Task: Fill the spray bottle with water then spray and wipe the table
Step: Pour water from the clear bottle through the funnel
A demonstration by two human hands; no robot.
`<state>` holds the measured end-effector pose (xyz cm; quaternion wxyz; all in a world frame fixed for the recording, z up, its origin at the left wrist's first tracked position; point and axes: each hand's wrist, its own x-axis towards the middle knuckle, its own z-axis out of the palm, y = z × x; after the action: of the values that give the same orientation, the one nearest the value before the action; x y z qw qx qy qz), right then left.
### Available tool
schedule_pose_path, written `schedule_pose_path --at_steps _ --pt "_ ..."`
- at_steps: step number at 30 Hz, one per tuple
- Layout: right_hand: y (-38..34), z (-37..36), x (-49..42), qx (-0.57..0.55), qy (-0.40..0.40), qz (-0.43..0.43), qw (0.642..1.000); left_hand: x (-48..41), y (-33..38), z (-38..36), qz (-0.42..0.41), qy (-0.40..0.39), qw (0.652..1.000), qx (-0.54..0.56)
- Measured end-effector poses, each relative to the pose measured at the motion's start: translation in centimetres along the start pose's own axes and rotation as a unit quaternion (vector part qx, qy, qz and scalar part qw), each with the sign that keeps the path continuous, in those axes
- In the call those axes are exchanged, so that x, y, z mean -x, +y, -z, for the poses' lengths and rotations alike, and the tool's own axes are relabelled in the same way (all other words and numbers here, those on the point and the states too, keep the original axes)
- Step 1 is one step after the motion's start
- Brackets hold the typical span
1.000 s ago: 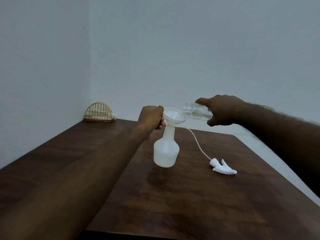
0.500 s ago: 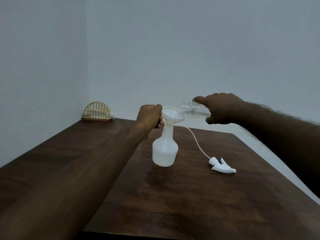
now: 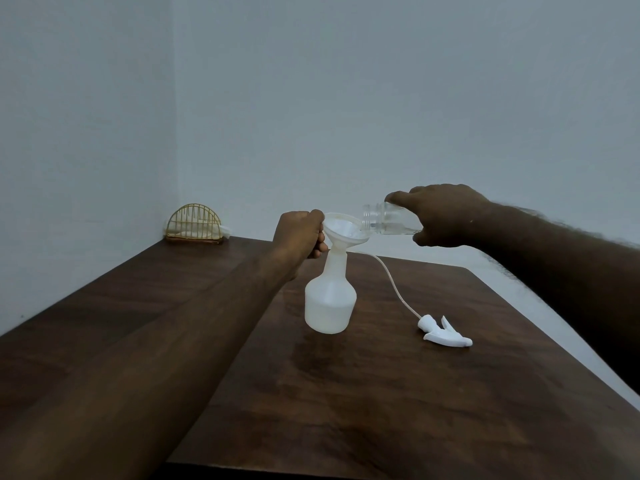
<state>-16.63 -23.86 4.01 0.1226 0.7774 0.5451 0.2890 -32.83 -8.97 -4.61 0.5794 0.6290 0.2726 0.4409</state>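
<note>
The spray bottle (image 3: 330, 303) is standing upright near the middle of the tabletop (image 3: 398, 393), with a white funnel (image 3: 346, 230) sitting in its neck and tilting slightly toward the left hand. The left hand (image 3: 300, 233) is curling round the funnel's rim and stem on the bottle's left side, its grip closed on the funnel and steadying it. The right hand (image 3: 446, 216) is wrapping its grip round a clear jar (image 3: 389, 220) and is holding it almost level, long axis running left to right, open mouth pointing left and hanging just over the funnel's right edge. That is the relation the pour is depending on: the jar's mouth lies directly right of and slightly above the funnel bowl, so tipping the jar's base upward should send the water leftward into the funnel rather than past it. Water appears to be pooling in the funnel, though any stream is too faint to make out. The bottle seems partly filled, judging by its cloudier lower half. The spray head (image 3: 446, 336) is lying on the tabletop to the bottle's right, nearer the right hand, its tube (image 3: 391, 278) trailing back behind the bottle. A wire holder (image 3: 194, 225) with what looks like a cloth is sitting in the far left corner.
</note>
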Motion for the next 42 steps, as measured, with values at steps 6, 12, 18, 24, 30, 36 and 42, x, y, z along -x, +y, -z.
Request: schedule_pose_path --at_steps 6,12,18,24,30,36,42 --pt "-0.1 0.0 0.0 0.000 0.000 0.000 1.000 0.0 -0.2 0.0 -0.003 0.006 1.000 -0.004" --pt "0.0 0.2 -0.1 0.005 0.003 0.003 1.000 -0.1 -0.3 0.1 -0.003 0.008 1.000 -0.004" --pt "0.0 0.3 -0.3 0.020 0.011 0.014 1.000 -0.2 -0.2 0.1 -0.004 0.007 1.000 -0.002" --pt "0.0 0.6 -0.5 0.028 0.020 0.025 0.999 -0.3 -0.2 0.1 -0.003 0.009 1.000 -0.005" --pt "-0.2 0.9 -0.5 0.060 0.057 0.051 0.995 -0.3 -0.3 0.0 -0.002 0.014 1.000 0.000" --pt "-0.3 0.7 -0.9 0.115 0.087 0.084 0.986 -0.4 -0.3 0.0 0.000 0.011 1.000 0.004" --pt "-0.2 0.5 -1.5 0.158 0.109 0.094 0.977 -0.5 -0.4 0.2 0.003 0.009 1.000 0.013"
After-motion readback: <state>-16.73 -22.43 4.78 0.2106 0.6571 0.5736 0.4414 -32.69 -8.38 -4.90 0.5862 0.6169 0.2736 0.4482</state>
